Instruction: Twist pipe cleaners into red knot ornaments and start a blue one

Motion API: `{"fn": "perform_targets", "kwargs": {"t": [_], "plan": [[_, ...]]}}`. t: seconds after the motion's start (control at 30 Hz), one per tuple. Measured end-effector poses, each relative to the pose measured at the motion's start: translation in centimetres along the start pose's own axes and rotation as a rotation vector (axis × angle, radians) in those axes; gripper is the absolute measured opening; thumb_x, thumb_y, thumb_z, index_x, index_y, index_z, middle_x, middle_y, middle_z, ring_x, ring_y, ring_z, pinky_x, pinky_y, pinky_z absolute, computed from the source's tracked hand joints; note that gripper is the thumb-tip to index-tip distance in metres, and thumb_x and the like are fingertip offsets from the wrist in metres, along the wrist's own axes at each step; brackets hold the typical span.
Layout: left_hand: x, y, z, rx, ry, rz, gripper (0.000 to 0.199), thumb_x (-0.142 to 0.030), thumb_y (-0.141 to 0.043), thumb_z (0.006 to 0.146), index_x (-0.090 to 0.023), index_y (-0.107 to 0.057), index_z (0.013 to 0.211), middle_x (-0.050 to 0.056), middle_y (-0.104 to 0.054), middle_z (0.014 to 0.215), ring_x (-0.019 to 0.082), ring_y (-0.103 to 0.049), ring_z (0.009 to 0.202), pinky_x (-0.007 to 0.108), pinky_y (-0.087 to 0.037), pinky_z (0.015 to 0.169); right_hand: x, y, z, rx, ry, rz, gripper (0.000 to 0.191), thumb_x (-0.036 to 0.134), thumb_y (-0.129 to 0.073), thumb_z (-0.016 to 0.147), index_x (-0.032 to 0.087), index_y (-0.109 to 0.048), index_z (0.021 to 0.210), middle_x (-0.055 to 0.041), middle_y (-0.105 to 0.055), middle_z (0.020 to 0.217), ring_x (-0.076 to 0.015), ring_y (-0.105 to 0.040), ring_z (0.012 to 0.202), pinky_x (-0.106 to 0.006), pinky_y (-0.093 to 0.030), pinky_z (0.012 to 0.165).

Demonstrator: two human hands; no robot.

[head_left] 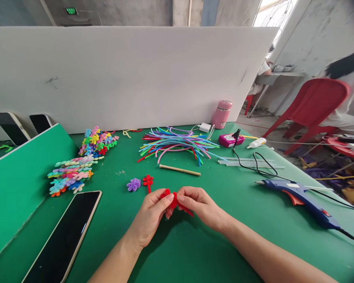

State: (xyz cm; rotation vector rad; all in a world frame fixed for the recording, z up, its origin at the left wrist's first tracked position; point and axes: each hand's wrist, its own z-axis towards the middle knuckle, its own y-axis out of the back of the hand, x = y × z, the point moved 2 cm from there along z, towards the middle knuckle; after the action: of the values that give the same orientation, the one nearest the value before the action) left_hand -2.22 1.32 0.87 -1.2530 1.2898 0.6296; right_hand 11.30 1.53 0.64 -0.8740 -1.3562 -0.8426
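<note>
Between both hands is a red pipe cleaner (173, 200), bent into rounded loops, with a straight end sticking out toward the lower right. My left hand (150, 216) pinches the looped part between thumb and fingers. My right hand (199, 204) closes on the other side of the same piece, its fingertips partly hiding the red fuzz. Just beyond my left hand lies a finished-looking red flower (148, 181) with a stem. Beside it sits a purple flower (133, 184). A thin wooden stick (179, 170) rests farther back, in front of a pile of coloured pipe cleaners (179, 143).
Left are heaps of small pipe-cleaner flowers (72, 173) and a large phone (66, 236) by a green board (26, 188). A blue glue gun (301, 200) with its cord lies right, near clear glue sticks (250, 162). A pink bottle (222, 114) stands at the back.
</note>
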Motion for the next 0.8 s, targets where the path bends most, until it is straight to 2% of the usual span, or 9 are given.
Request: {"fn": "perform_targets", "kwargs": {"t": [0.1,0.23,0.3,0.37,0.43,0.5,0.63,0.8], "plan": [[0.15,0.12,0.04,-0.029,0.013,-0.071,0.017,-0.026,-0.059,0.071,-0.016,-0.055,0.058,-0.004,-0.047,0.052,0.009,-0.040,0.052,0.021,-0.032,0.050,0.37,0.05,-0.16,0.003,0.047,-0.064,0.031,0.041,-0.046,0.081,0.015,-0.048,0.066,0.0035,-0.044,0.055,-0.0072,-0.036,0.050,-0.021,-0.029,0.048],[0.31,0.05,0.01,0.000,0.039,-0.086,0.020,-0.026,-0.060,0.071,-0.016,-0.052,0.055,-0.004,-0.046,0.050,0.009,-0.040,0.051,0.021,-0.032,0.050,0.78,-0.15,-0.27,0.022,0.063,-0.155,0.028,0.037,-0.043,0.083,0.015,-0.048,0.067,0.0029,-0.046,0.054,-0.0074,-0.038,0.048,-0.021,-0.032,0.047],[0.41,0.03,0.01,-0.009,0.056,-0.115,0.021,-0.024,-0.060,0.071,-0.015,-0.051,0.055,-0.005,-0.045,0.050,0.008,-0.040,0.050,0.020,-0.031,0.049,0.86,-0.12,-0.26,-0.012,0.085,-0.235,0.026,0.033,-0.042,0.084,0.015,-0.049,0.068,0.0030,-0.046,0.053,-0.0079,-0.040,0.049,-0.021,-0.034,0.047],[0.51,0.07,0.06,-0.038,0.074,-0.177,0.020,-0.022,-0.060,0.071,-0.015,-0.051,0.055,-0.005,-0.045,0.049,0.007,-0.040,0.049,0.019,-0.031,0.049,0.90,0.08,-0.23,-0.095,0.170,-0.359,0.020,0.028,-0.044,0.084,0.015,-0.054,0.073,0.0007,-0.050,0.060,-0.0096,-0.045,0.055,-0.022,-0.038,0.052],[0.57,0.11,0.19,-0.059,0.082,-0.245,0.020,-0.021,-0.060,0.071,-0.015,-0.050,0.055,-0.005,-0.045,0.048,0.006,-0.040,0.047,0.019,-0.032,0.048,0.93,0.28,-0.24,-0.182,0.307,-0.499,0.013,0.023,-0.047,0.082,0.017,-0.058,0.083,-0.0033,-0.054,0.076,-0.0123,-0.051,0.068,-0.024,-0.042,0.061],[0.57,0.12,0.33,-0.065,0.079,-0.304,0.021,-0.021,-0.061,0.071,-0.015,-0.050,0.054,-0.005,-0.046,0.046,0.006,-0.040,0.046,0.019,-0.033,0.049,0.92,0.36,-0.28,-0.239,0.449,-0.635,0.015,0.020,-0.049,0.080,0.020,-0.060,0.090,-0.0055,-0.053,0.088,-0.0146,-0.051,0.079,-0.027,-0.043,0.069],[0.61,0.05,0.41,-0.094,0.088,-0.366,0.018,-0.020,-0.064,0.067,-0.014,-0.052,0.055,-0.005,-0.047,0.047,0.005,-0.040,0.045,0.019,-0.035,0.049,0.93,0.30,-0.39,-0.297,0.615,-0.902,0.015,0.024,-0.053,0.079,0.022,-0.062,0.089,-0.0048,-0.052,0.079,-0.0155,-0.048,0.072,-0.028,-0.041,0.063],[0.81,-0.15,0.19,-0.088,0.098,-0.385,0.017,-0.019,-0.065,0.068,-0.014,-0.052,0.057,-0.005,-0.048,0.050,0.006,-0.040,0.047,0.019,-0.034,0.050,0.89,0.38,-0.50,-0.288,0.666,-1.057,0.017,0.030,-0.051,0.081,0.020,-0.063,0.085,-0.0045,-0.052,0.071,-0.0145,-0.044,0.064,-0.027,-0.036,0.058]]}}
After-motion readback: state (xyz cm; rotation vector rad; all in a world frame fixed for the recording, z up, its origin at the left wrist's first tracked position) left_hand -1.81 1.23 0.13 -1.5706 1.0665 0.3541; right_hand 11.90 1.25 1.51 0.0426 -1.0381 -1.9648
